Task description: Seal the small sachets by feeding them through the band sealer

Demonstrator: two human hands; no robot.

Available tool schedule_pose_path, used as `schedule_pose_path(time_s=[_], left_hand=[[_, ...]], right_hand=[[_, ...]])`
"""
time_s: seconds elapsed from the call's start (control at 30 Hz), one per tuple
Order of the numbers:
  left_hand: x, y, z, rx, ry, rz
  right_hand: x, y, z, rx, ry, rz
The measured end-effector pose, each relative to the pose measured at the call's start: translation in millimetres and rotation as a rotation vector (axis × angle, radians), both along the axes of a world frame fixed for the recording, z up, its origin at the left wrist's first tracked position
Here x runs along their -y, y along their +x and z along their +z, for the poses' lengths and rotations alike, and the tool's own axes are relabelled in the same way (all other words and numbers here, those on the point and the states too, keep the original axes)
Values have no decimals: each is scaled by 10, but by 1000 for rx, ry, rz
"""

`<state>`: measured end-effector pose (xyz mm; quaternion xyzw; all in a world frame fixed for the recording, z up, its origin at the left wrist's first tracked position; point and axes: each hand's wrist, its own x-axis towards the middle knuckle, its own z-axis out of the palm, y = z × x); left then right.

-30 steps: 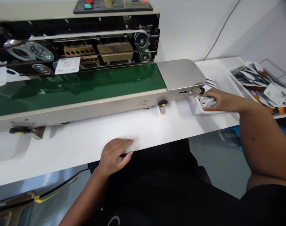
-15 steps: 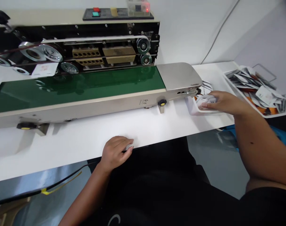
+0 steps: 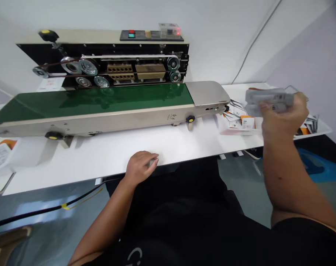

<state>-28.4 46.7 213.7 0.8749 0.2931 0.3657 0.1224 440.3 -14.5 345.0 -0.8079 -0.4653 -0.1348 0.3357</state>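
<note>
My right hand is raised over the bins at the right, its fingers closed on a small stack of silvery-grey packets, blurred by motion. My left hand rests at the front edge of the white table, fingers curled with thumb near fingertips; something small and greyish shows between them, too small to name. Below the packets, a white bin holds several white and orange packets. Beyond both hands stands a sealing machine with a green conveyor belt.
Behind my right hand, another white bin holds more packets. A container with white and orange packets stands at the far left. A white packet lies at the machine's left end. A black cable runs below the table.
My right hand has lifted out of the nearer bin with the packets and moved right. The view has shifted, showing more of the left side. My left hand stays at the table edge.
</note>
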Motion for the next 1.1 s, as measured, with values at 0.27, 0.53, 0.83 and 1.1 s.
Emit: schedule_pose_path(time_s=[0.27, 0.53, 0.83, 1.1], left_hand=[[-48, -57, 120, 46, -80, -120], [-126, 136, -15, -289, -91, 60], [-136, 169, 16, -367, -223, 109], [-62, 173, -16, -261, -166, 206]], right_hand=[[-116, -1970, -930, 106, -257, 958], [-508, -2408, -1211, 182, -273, 1039], [-533, -2265, -1304, -42, -268, 1094], [-561, -2258, -1382, -102, -255, 1122]])
